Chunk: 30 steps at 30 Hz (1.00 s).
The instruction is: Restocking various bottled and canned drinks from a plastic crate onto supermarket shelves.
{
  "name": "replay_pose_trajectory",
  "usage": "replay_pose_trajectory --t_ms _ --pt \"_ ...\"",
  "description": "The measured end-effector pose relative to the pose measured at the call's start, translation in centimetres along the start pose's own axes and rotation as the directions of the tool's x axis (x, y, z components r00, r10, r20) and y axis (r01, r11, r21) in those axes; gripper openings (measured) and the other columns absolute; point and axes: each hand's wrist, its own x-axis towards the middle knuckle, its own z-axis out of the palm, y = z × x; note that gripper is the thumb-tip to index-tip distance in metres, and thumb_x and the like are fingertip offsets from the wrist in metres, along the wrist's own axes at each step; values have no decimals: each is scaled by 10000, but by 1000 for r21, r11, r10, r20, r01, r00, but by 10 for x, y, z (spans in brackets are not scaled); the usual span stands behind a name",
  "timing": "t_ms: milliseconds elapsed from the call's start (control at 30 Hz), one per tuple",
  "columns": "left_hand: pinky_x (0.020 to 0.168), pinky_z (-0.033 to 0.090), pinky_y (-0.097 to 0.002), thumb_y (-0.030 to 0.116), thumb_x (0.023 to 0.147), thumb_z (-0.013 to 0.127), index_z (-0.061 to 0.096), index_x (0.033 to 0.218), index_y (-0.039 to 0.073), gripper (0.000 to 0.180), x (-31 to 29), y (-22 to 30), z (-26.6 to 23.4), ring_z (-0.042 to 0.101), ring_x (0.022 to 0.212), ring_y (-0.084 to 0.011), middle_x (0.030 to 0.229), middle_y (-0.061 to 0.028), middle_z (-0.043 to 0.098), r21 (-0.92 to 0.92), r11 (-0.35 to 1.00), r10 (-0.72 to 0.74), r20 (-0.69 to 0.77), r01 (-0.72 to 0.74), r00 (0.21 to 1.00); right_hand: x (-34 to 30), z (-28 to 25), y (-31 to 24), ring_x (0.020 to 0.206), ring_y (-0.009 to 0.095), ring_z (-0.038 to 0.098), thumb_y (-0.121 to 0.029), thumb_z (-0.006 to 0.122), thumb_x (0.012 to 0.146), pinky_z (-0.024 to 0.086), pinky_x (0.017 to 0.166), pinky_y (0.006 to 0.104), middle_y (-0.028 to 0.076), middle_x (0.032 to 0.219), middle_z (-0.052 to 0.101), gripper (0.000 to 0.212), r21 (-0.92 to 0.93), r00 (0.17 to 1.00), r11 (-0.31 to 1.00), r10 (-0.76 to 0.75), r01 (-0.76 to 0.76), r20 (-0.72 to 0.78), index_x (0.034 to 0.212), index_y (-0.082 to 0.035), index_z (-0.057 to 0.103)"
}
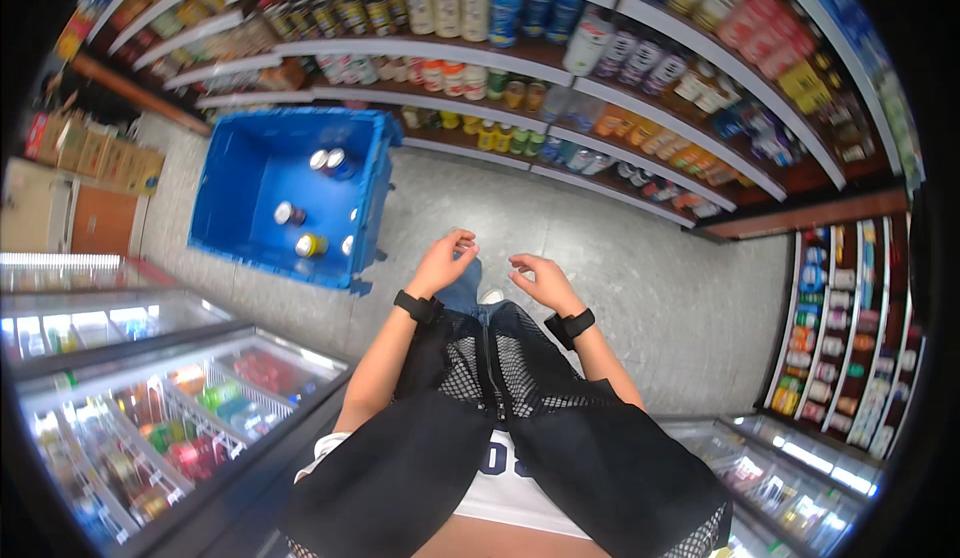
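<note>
Both my hands hang in front of my body over the grey floor, apart from each other. My left hand (445, 263) holds nothing, with its fingers loosely curled and spread. Palm turned inward, my right hand (541, 282) is likewise bare, its fingers apart. Each wrist wears a black band. Left of my left hand stands a large blue plastic tote (376, 208). On its bottom are several cans, among them a yellow-sided can (311, 245), a dark can (290, 214) and a blue can (342, 165). The tote's near wall partly hides others.
Ahead run long shelves (560, 78) stocked with bottles and cans. A glass-topped freezer (180, 408) with packaged goods lies at the near left. Cardboard boxes (95, 153) are stacked at the far left. Another drinks rack (840, 338) stands on the right.
</note>
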Motion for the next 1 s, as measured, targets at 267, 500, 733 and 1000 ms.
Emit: replay_pose_trajectory --t_ms 267,500,733,1000 --pt "761 517 -315 216 901 640 587 1134 -15 332 -53 -27 -86 653 846 -181 981 -106 680 7 993 -116 -210 120 971 31 46 -57 946 268 669 -238 664 839 518 824 362 149 1032 689 333 57 971 987 -159 151 181 1099 -31 649" --pt "778 521 -350 291 863 666 606 1097 -2 380 -59 -102 -204 671 896 -253 976 -161 689 57 972 -202 -303 229 931 64 94 -95 944 272 669 -233 660 843 518 820 357 151 1039 686 330 7 967 993 -117 118 227 1101 -28 647" --pt "873 500 -424 444 807 662 602 1162 34 546 -35 -185 -306 625 1037 -339 1083 -175 666 394 765 -489 -158 509 858 110 160 -161 943 292 660 -227 647 843 515 816 381 163 1062 671 324 -29 937 992 -110 126 331 1102 -32 641" --pt "949 478 -442 442 753 713 466 1269 50 693 4 -261 -356 559 1153 -342 1237 -184 580 474 487 -722 -254 734 643 122 211 -222 945 308 649 -233 652 848 514 810 387 158 1034 669 323 -62 965 998 -12 30 261 1112 -47 627"
